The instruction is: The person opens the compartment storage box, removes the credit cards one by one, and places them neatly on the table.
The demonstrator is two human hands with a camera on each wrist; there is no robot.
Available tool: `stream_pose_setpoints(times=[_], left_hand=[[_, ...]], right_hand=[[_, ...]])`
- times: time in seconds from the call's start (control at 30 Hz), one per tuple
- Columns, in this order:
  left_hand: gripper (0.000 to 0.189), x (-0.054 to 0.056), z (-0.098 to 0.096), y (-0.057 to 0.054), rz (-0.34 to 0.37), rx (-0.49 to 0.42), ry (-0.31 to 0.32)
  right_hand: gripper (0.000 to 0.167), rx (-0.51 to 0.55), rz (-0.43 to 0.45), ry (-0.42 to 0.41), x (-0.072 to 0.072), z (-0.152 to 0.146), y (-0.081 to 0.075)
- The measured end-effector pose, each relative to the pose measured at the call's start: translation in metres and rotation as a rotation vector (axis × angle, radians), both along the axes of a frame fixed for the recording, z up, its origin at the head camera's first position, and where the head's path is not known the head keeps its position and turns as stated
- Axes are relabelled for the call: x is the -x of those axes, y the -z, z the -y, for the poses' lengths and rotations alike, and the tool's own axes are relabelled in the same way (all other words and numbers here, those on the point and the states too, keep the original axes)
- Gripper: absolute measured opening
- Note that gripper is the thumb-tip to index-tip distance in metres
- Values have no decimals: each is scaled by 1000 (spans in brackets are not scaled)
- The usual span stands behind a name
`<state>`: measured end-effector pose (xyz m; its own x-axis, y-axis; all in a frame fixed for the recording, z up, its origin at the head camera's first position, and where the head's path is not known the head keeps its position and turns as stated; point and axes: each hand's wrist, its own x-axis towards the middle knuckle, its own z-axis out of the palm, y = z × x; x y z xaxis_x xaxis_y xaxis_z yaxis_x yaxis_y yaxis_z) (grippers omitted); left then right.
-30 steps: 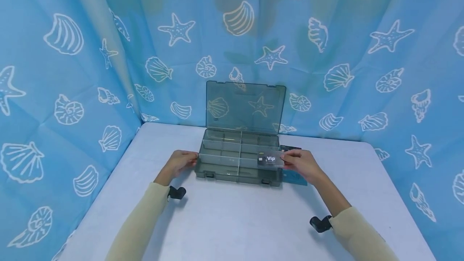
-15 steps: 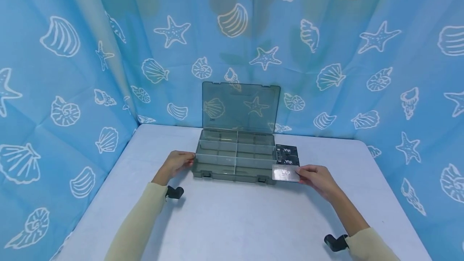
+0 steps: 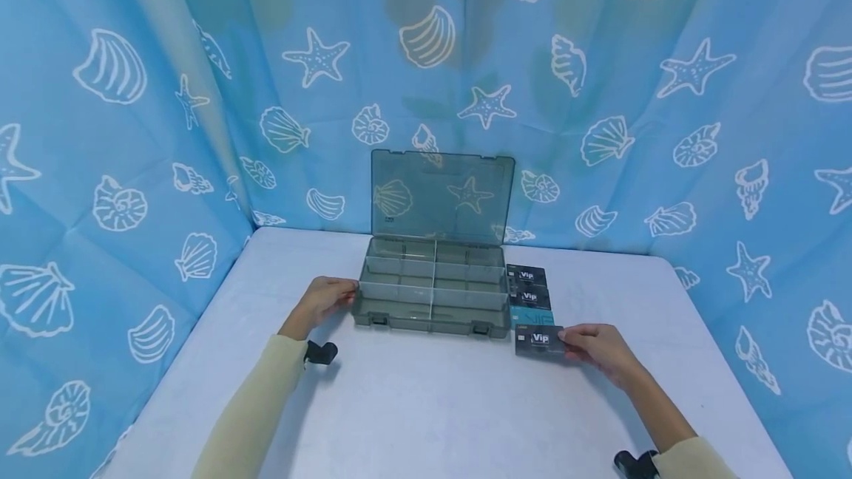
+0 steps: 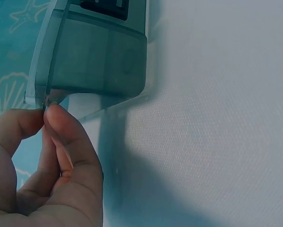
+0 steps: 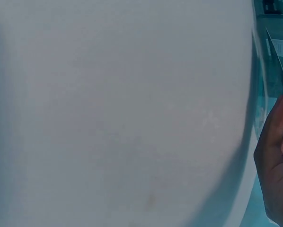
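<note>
A grey see-through compartment box (image 3: pixel 429 327) stands on the table with its lid (image 3: pixel 442 202) raised. At its left side my left hand (image 3: pixel 325 300) pinches the box's edge between thumb and finger, as the left wrist view shows close up. My right hand (image 3: pixel 602 350) holds a dark "Vip" card (image 3: pixel 538 340) by its right end, off the box's front right corner. In the right wrist view this card (image 5: pixel 277 61) appears nearly edge-on above the fingers. Two more dark cards, one far (image 3: pixel 526 275) and one nearer (image 3: pixel 530 296), and a teal card (image 3: pixel 532 316) line the box's right side.
Thin dividers (image 3: pixel 399 293) split the box into several compartments. A white cloth (image 3: pixel 426 405) covers the table. Behind it and along both sides hangs a blue curtain (image 3: pixel 319 124) with shell and starfish prints, close behind the raised lid.
My right hand has drawn the card from over the box's right compartments out past its right side and toward me, uncovering the other cards. My left hand stays at the box.
</note>
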<state>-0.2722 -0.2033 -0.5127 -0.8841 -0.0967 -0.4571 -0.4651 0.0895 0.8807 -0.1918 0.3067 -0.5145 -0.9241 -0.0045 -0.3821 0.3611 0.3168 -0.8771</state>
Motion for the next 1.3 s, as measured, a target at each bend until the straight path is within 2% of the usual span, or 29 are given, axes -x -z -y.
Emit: stream_pose_setpoints(times=[0.2, 0.37, 0.5, 0.77, 1.0, 1.3], left_hand=[[37, 0, 1, -2, 6, 6, 3], [35, -1, -1, -2, 14, -4, -5], [36, -1, -1, -3, -5, -4, 1], [34, -1, -2, -1, -15, -26, -14], [34, -1, -2, 0, -13, -26, -8], [35, -2, -3, -3, -25, -23, 6]], right_hand=[[46, -46, 19, -5, 1, 2, 10], [42, -182, 4, -24, 1, 5, 14], [39, -290, -7, -34, 3, 8, 13], [42, -449, 22, -50, 11, 15, 8], [35, -531, 32, -84, 17, 20, 1], [36, -616, 54, -98, 19, 25, -4]])
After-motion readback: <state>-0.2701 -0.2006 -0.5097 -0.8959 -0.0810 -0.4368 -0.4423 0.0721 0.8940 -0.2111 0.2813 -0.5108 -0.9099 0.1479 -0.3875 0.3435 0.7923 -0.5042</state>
